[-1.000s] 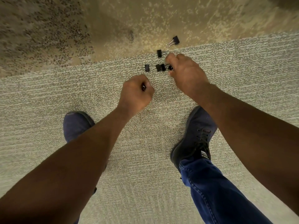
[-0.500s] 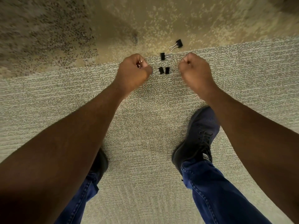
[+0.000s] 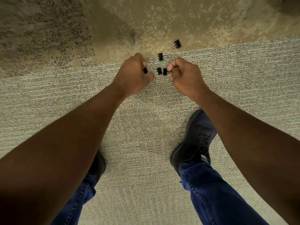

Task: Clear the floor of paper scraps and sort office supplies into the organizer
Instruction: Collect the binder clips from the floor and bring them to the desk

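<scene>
The floor is covered by a grey-beige carpet (image 3: 146,127) with a striped weave, and a tan, mottled carpet section (image 3: 178,18) is seen beyond its edge. A darker speckled patch (image 3: 40,34) lies at the far left. A black binder clip (image 3: 145,70) is gripped in the curled left hand (image 3: 134,73), and the wire handle of a second clip (image 3: 158,71) is pinched at its fingertips. A third clip (image 3: 165,71) is pinched by the right hand (image 3: 185,75). Two more clips (image 3: 164,56) (image 3: 175,44) lie near the seam. Dark shoes (image 3: 194,143) and blue jeans (image 3: 219,200) are seen below.
</scene>
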### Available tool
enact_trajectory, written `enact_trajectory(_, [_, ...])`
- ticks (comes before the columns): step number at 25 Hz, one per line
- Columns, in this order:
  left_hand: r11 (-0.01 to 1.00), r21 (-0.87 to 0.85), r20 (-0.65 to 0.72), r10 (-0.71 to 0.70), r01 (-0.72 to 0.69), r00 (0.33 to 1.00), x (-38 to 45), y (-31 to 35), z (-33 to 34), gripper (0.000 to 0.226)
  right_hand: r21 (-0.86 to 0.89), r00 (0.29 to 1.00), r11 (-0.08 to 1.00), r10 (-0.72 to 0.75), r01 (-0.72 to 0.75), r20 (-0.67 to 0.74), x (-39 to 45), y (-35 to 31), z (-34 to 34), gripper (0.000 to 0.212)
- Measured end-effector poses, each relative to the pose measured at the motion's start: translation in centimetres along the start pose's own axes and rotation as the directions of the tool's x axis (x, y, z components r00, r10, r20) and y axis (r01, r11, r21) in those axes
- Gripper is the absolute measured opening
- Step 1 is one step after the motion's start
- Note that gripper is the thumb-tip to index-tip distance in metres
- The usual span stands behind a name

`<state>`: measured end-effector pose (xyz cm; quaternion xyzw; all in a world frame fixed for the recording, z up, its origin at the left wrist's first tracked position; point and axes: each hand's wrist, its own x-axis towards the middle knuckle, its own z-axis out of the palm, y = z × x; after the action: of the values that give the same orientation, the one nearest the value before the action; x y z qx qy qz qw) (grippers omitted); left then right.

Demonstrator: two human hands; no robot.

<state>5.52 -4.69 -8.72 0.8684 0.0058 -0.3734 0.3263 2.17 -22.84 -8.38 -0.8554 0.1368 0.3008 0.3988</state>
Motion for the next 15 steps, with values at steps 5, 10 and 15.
enact_trajectory(5, [0.678,-0.665,0.21,-0.232,0.313,0.95,-0.7,-0.4,-1.2,0.017,-0.145,0.998,0.989,-0.051,0.044,-0.041,0.3,0.1,0.5,0.025])
enact_trajectory(10, [0.584,-0.742,0.25,-0.215,0.329,0.944,-1.0,-0.7,-1.5,0.022,-0.328,0.988,0.933,-0.155,0.15,0.012,0.9,0.0,0.8,0.029])
enact_trajectory(15, [0.82,-0.532,0.085,-0.197,0.211,0.977,-0.7,-0.2,-0.3,0.005,-0.243,0.987,0.957,-0.161,0.16,0.017,1.3,0.1,0.4,0.013])
